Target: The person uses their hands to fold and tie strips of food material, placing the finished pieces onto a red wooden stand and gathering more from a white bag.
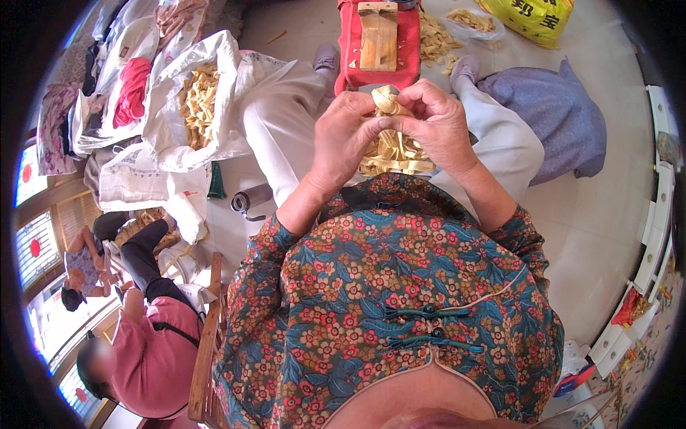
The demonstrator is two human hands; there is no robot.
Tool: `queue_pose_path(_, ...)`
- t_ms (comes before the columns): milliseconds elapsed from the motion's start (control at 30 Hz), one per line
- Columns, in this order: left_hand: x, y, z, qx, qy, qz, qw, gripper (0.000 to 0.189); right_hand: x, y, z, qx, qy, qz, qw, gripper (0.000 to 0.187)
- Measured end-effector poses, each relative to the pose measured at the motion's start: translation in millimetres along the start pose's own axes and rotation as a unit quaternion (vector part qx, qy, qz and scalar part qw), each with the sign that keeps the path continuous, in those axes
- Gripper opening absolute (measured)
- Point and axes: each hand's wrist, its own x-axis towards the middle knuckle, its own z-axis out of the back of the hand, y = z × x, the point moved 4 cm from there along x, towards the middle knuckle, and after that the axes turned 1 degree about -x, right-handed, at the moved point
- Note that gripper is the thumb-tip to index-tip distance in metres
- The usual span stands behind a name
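Both hands meet over my lap, around a small folded piece of pale yellow strip material point(387, 102). My left hand point(348, 126) grips it from the left side, thumb and fingers bent. From the right, my right hand point(437, 118) pinches its edge with thumb and fingers. The thumb tips meet just below the piece. Under the hands, a heap of pale yellow flat strips point(397, 155) lies in my lap, partly hidden by the wrists. Beyond the hands, a wooden block point(379, 45) rests on a red cloth-covered stool point(348, 53).
At left, a white woven sack point(228, 59) holds many folded yellow pieces point(201, 104). A dark bottle point(252, 199) lies beside my leg. Yellow pieces point(437, 40) and a yellow bag point(528, 21) are on the floor beyond. Two people sit at lower left, one in a pink top point(155, 359).
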Motion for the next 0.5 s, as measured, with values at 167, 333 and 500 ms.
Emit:
queue_pose_path(167,0,18,-3,-0.202,0.018,0.183,0.962,0.014,-5,-17,-6,0.152,0.022,-0.105,0.982,0.025)
queue_pose_path(333,3,26,5,-0.230,0.037,0.209,0.950,0.010,-23,-18,-2,0.323,0.174,-0.300,0.880,0.026)
queue_pose_path(500,5,7,34,-0.086,0.054,0.159,0.982,0.006,-20,-8,32,0.120,0.120,-0.205,0.964,0.019)
